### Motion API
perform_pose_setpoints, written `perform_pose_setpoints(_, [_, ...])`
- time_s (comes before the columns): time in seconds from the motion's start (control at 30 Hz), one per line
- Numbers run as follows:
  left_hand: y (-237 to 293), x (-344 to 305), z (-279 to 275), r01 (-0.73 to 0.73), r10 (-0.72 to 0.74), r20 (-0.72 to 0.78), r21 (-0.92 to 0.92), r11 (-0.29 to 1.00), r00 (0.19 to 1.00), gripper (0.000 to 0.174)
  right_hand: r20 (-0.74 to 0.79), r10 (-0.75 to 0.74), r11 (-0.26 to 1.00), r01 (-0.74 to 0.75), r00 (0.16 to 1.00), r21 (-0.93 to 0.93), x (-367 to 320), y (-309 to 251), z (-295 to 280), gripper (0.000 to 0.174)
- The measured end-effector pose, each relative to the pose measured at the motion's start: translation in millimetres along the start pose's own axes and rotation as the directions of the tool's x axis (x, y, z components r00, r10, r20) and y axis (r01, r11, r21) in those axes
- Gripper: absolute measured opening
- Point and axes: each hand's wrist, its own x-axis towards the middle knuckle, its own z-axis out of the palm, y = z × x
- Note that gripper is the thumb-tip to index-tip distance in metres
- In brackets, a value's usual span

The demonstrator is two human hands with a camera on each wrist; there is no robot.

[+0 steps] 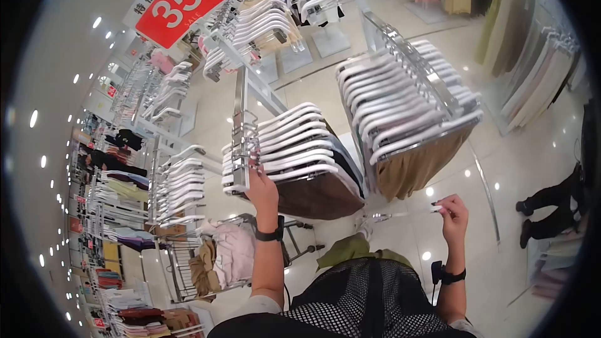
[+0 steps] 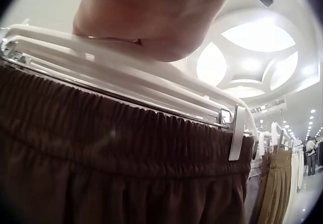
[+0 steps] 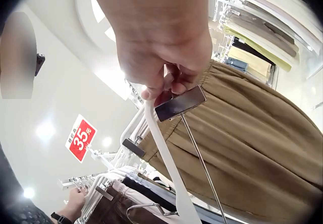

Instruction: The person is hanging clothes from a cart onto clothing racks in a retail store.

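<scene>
My right hand (image 1: 456, 216) pinches one end of a bare white clip hanger (image 3: 164, 156), beside its dark metal clip (image 3: 181, 104). The hanger's metal rod and hook show below, with no garment in its clips. At the end of the left rail, my left hand (image 1: 263, 191) grips the front hanger near its hook, its fingertips partly hidden. Dark brown elasticated bottoms (image 2: 116, 133) hang from that white hanger (image 2: 126, 65) by a metal clip (image 2: 237, 133). Tan bottoms (image 1: 419, 166) hang at the front of the neighbouring rail, behind the right hand in its wrist view.
Rows of white hangers (image 1: 388, 97) fill the two near rails. A wire cart (image 1: 181, 263) with pink and brown clothes stands at left, below a red price sign (image 1: 184, 3). More garments line the right, where another person's dark-clothed legs (image 1: 554, 203) show.
</scene>
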Motion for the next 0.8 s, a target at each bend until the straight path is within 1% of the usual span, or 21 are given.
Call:
perform_pose_setpoints(0.03, [-4,4,6,0.045,-0.046,0.019,0.063,0.997,0.999,0.038,0.005,-0.007,1.000,0.007,1.000,-0.014,7,-4,5,0.009])
perform_pose_setpoints(0.1, [-10,9,21,-0.014,0.016,-0.066,0.025,1.000,0.998,0.035,0.061,-0.002,0.998,0.005,0.998,-0.056,19,-12,21,0.008])
perform_pose_setpoints(0.13, [-8,15,25,0.000,0.001,-0.069,0.019,1.000,0.998,0.035,0.068,0.007,0.999,-0.004,0.998,-0.043,26,-13,31,0.009])
perform_pose_setpoints(0.2, [-4,26,31,0.106,-0.106,0.000,-0.021,0.994,0.994,0.036,0.113,0.015,0.998,-0.009,0.993,-0.057,38,-11,49,0.009])
perform_pose_setpoints(0.23, [-10,31,37,0.119,-0.119,-0.001,-0.023,0.993,0.993,0.036,0.147,0.027,0.998,-0.019,0.989,-0.059,44,-11,58,0.009])
perform_pose_setpoints(0.3, [-21,42,47,0.036,-0.035,0.031,-0.025,0.999,0.999,0.037,0.168,0.043,0.998,-0.035,0.985,-0.050,54,-13,78,0.009])
perform_pose_setpoints(0.37, [-29,54,59,0.030,-0.030,0.040,-0.001,1.000,0.999,0.037,0.213,0.074,0.997,-0.068,0.974,-0.035,62,-13,94,0.010])
perform_pose_setpoints(0.4, [-33,60,66,0.014,-0.015,0.048,0.026,1.000,0.999,0.037,0.184,0.092,0.996,-0.089,0.979,-0.023,65,-15,104,0.013])
perform_pose_setpoints(0.43, [-35,66,72,-0.005,0.002,0.058,0.053,0.999,0.998,0.037,0.185,0.096,0.995,-0.092,0.978,-0.027,69,-14,110,0.013])
perform_pose_setpoints(0.47, [-37,70,77,-0.042,0.039,0.056,0.049,0.998,0.998,0.038,0.216,0.106,0.994,-0.096,0.971,-0.055,71,-13,115,0.014])
perform_pose_setpoints(0.5, [-33,75,80,-0.040,0.037,0.061,0.048,0.998,0.997,0.038,0.246,0.116,0.992,-0.099,0.962,-0.084,73,-12,120,0.015])
perform_pose_setpoints(0.53, [-30,80,84,-0.069,0.069,0.000,0.056,0.996,0.998,0.032,0.244,0.118,0.991,-0.099,0.963,-0.088,72,-11,125,0.015])
perform_pose_setpoints(0.57, [-30,85,87,-0.098,0.102,-0.063,0.063,0.993,0.993,0.028,0.241,0.150,0.985,-0.125,0.959,-0.116,70,-9,130,0.016])
perform_pose_setpoints(0.6, [-33,86,89,-0.065,0.066,-0.019,0.057,0.996,0.998,0.027,0.237,0.180,0.978,-0.150,0.955,-0.143,70,-8,135,0.017])
perform_pose_setpoints(0.63, [-33,86,89,-0.066,0.067,-0.019,0.052,0.996,0.998,0.027,0.233,0.178,0.978,-0.147,0.956,-0.146,71,-8,139,0.017])
perform_pose_setpoints(0.7, [-30,85,84,-0.103,0.105,-0.025,0.061,0.993,0.994,0.027,0.256,0.108,0.977,-0.055,0.960,-0.207,71,-9,146,0.018])
perform_pose_setpoints(0.73, [-23,85,73,0.023,-0.028,0.146,0.036,0.999,0.989,0.040,0.256,0.104,0.977,-0.050,0.961,-0.207,71,-10,149,0.018])
perform_pose_setpoints(0.77, [-27,83,75,0.023,-0.028,0.139,0.034,0.999,0.990,0.040,0.258,0.140,0.977,-0.091,0.956,-0.191,71,-11,151,0.017])
perform_pose_setpoints(0.8, [-34,81,80,-0.015,0.014,0.122,0.007,1.000,0.992,0.040,0.262,0.174,0.976,-0.131,0.949,-0.175,70,-12,153,0.017])
